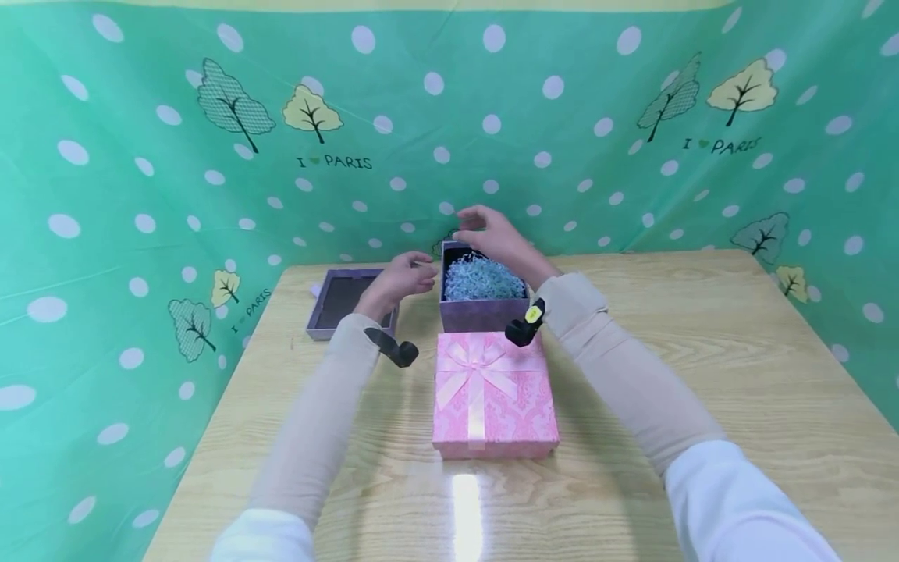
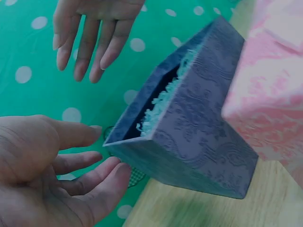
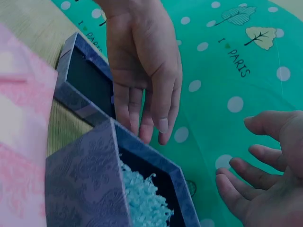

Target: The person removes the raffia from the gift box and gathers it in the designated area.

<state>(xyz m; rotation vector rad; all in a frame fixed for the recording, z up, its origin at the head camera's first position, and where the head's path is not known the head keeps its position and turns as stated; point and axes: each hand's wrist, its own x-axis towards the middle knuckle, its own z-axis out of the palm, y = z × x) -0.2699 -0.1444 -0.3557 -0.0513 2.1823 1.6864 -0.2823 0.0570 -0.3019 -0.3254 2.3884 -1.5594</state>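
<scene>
We note two hands at work over a wooden table (image 1: 702, 336). The left hand (image 1: 403, 281) has its fingers loosely extended with a slight bend, gripping nothing; in the left wrist view its fingertips are just beside a corner of the purple box (image 1: 481, 316), and we see a small gap between. The right hand (image 1: 495, 234) is raised over the rear of that box in the head view, fingers relaxed and spread a little, thumb apart, likewise gripping nothing.

Position of the purple box: upright at the far part of the table, uncovered, embossed with a scrolled pattern, and filled with blue shred (image 1: 485, 279). To its left, a purple lid (image 1: 344, 304) lies hollow side up, dark inside, partly behind the left hand. On the near side of the purple box is a pink box (image 1: 492, 421) with a ribbon bow (image 1: 476, 365) on top; we cannot tell whether the two touch.

Writing: we read "I PARIS" on the green dotted cloth (image 1: 492, 156), a small green heart after the "I", repeated upper left, upper right and lower left beside printed trees. A yellow mark (image 1: 533, 314) on the right wrist camera (image 1: 520, 333) is too small to read.
</scene>
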